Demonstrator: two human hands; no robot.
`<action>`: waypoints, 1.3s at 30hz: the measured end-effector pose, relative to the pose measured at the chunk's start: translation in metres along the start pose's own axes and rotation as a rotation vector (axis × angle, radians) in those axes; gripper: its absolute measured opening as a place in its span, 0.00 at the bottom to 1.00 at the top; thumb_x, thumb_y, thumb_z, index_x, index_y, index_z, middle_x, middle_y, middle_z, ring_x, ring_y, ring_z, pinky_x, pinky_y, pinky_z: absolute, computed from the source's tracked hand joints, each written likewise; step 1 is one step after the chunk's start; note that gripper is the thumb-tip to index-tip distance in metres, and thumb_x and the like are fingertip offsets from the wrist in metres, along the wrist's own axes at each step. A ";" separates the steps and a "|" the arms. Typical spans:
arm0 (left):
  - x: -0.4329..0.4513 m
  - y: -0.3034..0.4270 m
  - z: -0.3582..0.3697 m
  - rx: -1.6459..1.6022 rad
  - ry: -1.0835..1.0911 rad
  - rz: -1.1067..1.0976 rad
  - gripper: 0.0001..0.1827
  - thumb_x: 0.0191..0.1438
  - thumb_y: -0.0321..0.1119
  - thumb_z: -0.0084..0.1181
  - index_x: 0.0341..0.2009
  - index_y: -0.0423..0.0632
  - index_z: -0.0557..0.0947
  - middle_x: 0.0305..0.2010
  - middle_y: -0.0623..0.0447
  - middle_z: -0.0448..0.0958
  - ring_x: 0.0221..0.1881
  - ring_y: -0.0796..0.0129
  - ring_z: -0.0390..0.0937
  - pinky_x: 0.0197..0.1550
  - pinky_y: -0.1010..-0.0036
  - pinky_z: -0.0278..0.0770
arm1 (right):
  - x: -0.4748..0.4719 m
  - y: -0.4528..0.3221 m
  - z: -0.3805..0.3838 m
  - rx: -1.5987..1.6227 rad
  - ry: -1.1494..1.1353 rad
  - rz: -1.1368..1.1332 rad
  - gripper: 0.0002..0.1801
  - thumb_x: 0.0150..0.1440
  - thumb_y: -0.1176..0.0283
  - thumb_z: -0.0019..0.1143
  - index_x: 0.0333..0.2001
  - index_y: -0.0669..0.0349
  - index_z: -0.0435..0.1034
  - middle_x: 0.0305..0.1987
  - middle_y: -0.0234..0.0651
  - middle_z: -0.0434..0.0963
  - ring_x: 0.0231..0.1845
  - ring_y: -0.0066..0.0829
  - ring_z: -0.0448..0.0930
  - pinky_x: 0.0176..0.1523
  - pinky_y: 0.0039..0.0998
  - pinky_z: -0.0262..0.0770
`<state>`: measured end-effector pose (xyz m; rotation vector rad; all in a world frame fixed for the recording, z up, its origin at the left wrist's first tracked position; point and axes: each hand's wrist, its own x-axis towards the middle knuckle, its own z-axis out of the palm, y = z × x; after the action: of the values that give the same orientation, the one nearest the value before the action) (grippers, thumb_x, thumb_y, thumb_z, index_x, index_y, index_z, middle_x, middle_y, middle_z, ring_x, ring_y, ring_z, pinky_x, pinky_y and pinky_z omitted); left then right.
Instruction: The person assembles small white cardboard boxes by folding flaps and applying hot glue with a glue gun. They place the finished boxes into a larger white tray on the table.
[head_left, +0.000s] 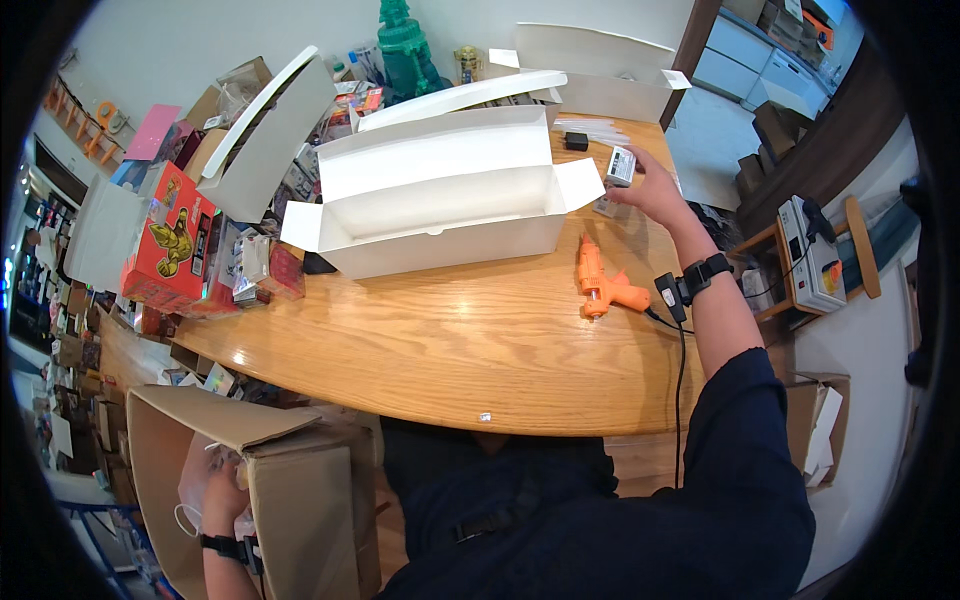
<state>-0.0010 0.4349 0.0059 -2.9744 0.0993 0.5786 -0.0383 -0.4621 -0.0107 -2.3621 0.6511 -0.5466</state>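
Note:
On the wooden table (420, 330), my right hand (651, 187) grips a small white box with printing (621, 166) near the far right edge, beside the side flap of a long, open white cardboard box (450, 244). Nearer me lies an orange hot glue gun (600, 285), its cord running off to the right. At the lower left my left hand (225, 491) reaches down inside a large open brown carton (304, 510), next to a clear plastic bag with a white cord; its fingers are partly hidden, so its hold cannot be made out.
A black power adapter (576, 141) and clear glue sticks (596, 130) lie at the back right. More open white boxes (585, 82) stand behind. Packaged goods and a red printed box (169, 240) crowd the left end. A wooden stool with a device (810, 255) stands at right.

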 end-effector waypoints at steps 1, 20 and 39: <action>-0.007 0.008 -0.014 0.018 0.024 0.030 0.35 0.49 0.46 0.73 0.62 0.51 0.80 0.52 0.35 0.85 0.54 0.38 0.83 0.57 0.50 0.81 | 0.000 0.000 -0.005 0.077 -0.119 0.063 0.53 0.45 0.64 0.85 0.74 0.59 0.64 0.66 0.44 0.77 0.68 0.40 0.77 0.69 0.40 0.77; -0.051 0.346 -0.199 -0.434 0.355 1.073 0.33 0.52 0.39 0.75 0.62 0.45 0.79 0.61 0.42 0.79 0.61 0.44 0.77 0.64 0.57 0.77 | -0.148 -0.150 -0.022 0.965 -0.442 -0.344 0.61 0.43 0.69 0.84 0.78 0.56 0.58 0.67 0.37 0.73 0.69 0.32 0.75 0.73 0.37 0.71; 0.030 0.514 -0.259 -0.424 0.522 1.135 0.43 0.44 0.35 0.76 0.67 0.50 0.74 0.59 0.49 0.76 0.54 0.59 0.79 0.47 0.68 0.83 | -0.142 -0.104 0.050 1.230 -0.234 -0.112 0.10 0.63 0.71 0.65 0.46 0.63 0.76 0.39 0.27 0.80 0.39 0.18 0.77 0.47 0.25 0.75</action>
<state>0.0788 -0.1072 0.1847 -3.0859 1.9653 -0.1951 -0.0918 -0.2868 -0.0093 -1.2538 -0.0014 -0.4919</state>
